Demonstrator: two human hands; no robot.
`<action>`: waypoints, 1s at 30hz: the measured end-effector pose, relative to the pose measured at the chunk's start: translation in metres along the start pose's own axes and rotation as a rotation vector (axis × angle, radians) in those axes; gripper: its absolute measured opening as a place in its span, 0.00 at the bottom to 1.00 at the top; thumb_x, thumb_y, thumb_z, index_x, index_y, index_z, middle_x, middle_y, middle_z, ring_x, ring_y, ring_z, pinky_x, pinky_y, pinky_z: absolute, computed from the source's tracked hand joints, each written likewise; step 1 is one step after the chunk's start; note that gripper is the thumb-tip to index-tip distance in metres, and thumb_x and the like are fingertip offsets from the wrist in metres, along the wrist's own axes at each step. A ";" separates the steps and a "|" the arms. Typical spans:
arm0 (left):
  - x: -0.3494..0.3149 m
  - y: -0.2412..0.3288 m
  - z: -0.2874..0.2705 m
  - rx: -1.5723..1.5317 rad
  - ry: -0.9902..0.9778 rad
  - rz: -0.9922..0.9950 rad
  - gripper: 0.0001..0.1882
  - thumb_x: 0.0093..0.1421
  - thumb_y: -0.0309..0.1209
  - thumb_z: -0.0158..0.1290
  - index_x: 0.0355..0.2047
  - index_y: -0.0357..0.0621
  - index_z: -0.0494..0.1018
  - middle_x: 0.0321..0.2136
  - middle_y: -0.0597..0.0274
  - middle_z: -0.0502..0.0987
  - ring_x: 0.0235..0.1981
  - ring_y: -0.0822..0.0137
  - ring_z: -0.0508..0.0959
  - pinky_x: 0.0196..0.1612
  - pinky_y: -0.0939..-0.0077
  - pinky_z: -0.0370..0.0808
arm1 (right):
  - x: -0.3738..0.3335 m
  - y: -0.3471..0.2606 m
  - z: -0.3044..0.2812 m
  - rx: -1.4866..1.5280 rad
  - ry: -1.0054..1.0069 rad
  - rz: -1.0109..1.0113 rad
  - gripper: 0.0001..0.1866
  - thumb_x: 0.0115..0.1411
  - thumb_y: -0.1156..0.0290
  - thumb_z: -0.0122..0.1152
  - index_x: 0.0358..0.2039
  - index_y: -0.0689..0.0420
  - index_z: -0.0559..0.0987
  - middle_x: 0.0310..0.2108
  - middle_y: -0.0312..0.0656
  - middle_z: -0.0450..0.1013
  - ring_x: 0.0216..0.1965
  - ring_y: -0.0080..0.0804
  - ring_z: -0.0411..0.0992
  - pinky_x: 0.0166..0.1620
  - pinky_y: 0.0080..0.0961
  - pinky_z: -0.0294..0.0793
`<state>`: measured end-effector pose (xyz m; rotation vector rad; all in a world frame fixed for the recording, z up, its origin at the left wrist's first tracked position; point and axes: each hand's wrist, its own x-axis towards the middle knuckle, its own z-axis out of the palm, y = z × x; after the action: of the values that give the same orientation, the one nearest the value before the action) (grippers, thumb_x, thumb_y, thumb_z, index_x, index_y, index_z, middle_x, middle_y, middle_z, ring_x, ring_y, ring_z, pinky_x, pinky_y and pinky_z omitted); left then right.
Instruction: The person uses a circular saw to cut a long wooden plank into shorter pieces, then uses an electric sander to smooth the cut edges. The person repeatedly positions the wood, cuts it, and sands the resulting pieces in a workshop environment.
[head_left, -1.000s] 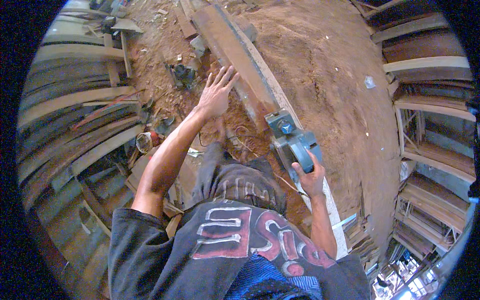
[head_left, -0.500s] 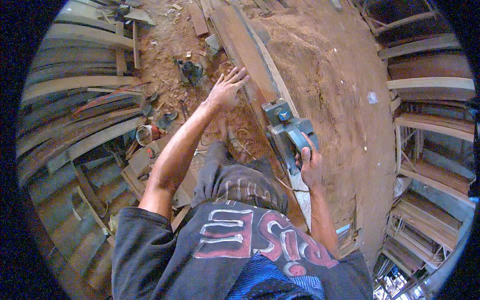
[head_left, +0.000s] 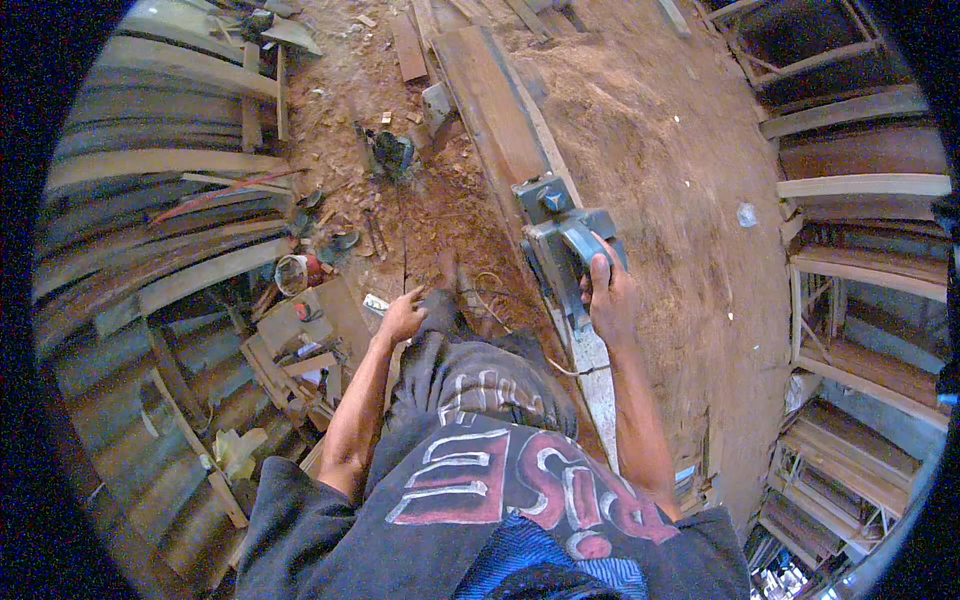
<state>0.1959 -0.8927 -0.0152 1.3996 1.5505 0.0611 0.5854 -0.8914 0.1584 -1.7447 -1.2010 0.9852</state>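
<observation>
My right hand (head_left: 612, 298) is wrapped round the rear handle of a grey-green electric hand planer (head_left: 563, 235). The planer rests on a long brown wooden board (head_left: 490, 95), which runs from near my legs toward the top of the view. A pale cord (head_left: 565, 370) trails from the tool's back end beside my wrist. My left hand (head_left: 404, 316) is off the board, close beside my knee, with its fingers loosely bent and nothing visible in them. A small white object (head_left: 376, 303) shows just left of that hand.
Stacked timber (head_left: 160, 170) lines the left side, with wooden racks (head_left: 865, 190) along the right. A dark power tool (head_left: 388, 150) sits on the shaving-covered ground left of the board. Near my left forearm are a red-and-white bucket (head_left: 296, 273) and wood offcuts (head_left: 330, 310).
My left hand has left the board's edge and drawn back toward my knee. The planer, still held by my right hand, has shifted slightly forward and left.
</observation>
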 end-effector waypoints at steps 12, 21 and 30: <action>0.024 0.042 0.075 0.052 -0.309 0.183 0.33 0.56 0.39 0.58 0.61 0.45 0.68 0.52 0.45 0.77 0.51 0.51 0.78 0.55 0.61 0.75 | 0.014 0.008 0.024 -0.069 0.219 -0.108 0.28 0.69 0.44 0.47 0.49 0.57 0.77 0.26 0.48 0.75 0.27 0.40 0.75 0.33 0.38 0.73; 0.056 0.093 0.165 -0.092 -0.885 0.317 0.52 0.55 0.54 0.61 0.69 0.36 0.51 0.69 0.40 0.53 0.69 0.47 0.57 0.71 0.60 0.53 | 0.114 -0.039 0.084 -0.265 0.257 -0.134 0.27 0.68 0.44 0.47 0.39 0.59 0.78 0.22 0.51 0.75 0.25 0.50 0.76 0.30 0.45 0.72; 0.039 0.104 0.080 -0.094 -0.923 0.474 0.44 0.56 0.47 0.62 0.64 0.37 0.57 0.59 0.45 0.69 0.60 0.53 0.68 0.63 0.62 0.64 | 0.231 -0.119 0.139 -0.343 0.331 -0.222 0.34 0.67 0.38 0.41 0.40 0.59 0.80 0.31 0.56 0.78 0.37 0.58 0.77 0.41 0.47 0.73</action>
<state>0.3316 -0.8723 -0.0149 1.3967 0.4454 -0.2003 0.4763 -0.6183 0.1738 -1.8925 -1.3614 0.3544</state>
